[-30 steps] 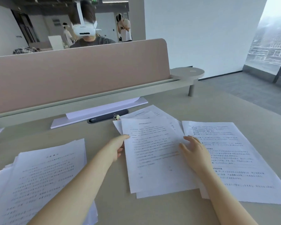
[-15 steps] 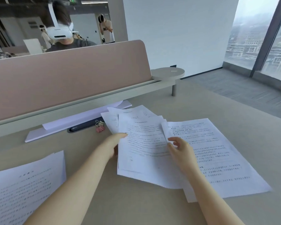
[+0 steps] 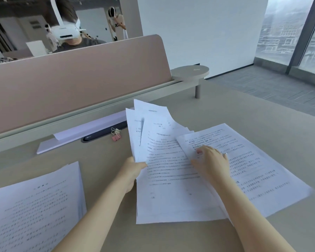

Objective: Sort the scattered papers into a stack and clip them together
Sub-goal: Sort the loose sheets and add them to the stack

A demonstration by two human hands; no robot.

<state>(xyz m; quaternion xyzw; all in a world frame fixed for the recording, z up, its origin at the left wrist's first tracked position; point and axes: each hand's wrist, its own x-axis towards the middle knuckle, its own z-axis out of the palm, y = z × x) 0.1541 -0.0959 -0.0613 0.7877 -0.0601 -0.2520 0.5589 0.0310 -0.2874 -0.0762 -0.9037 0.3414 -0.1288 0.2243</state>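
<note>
Several printed sheets (image 3: pixel 164 171) lie fanned in the middle of the desk, their far ends lifted off the surface. My left hand (image 3: pixel 132 171) pinches the left edge of these sheets. My right hand (image 3: pixel 210 160) rests with curled fingers on the overlap between them and a further printed sheet (image 3: pixel 253 166) lying to the right. A separate pile of printed papers (image 3: pixel 35 206) sits at the near left. Pink binder clips (image 3: pixel 115 134) lie on the desk behind the sheets.
A pink partition (image 3: pixel 76 75) runs along the back of the desk (image 3: pixel 107 224), with a white flat board (image 3: pixel 71 138) and a dark cable slot (image 3: pixel 105 134) below it. A round shelf (image 3: pixel 190 72) stands at back right. A person with a headset sits behind the partition.
My left hand has raised the left side of the middle sheets, which now fan upward. My right hand has shifted onto the edge of the right sheet.
</note>
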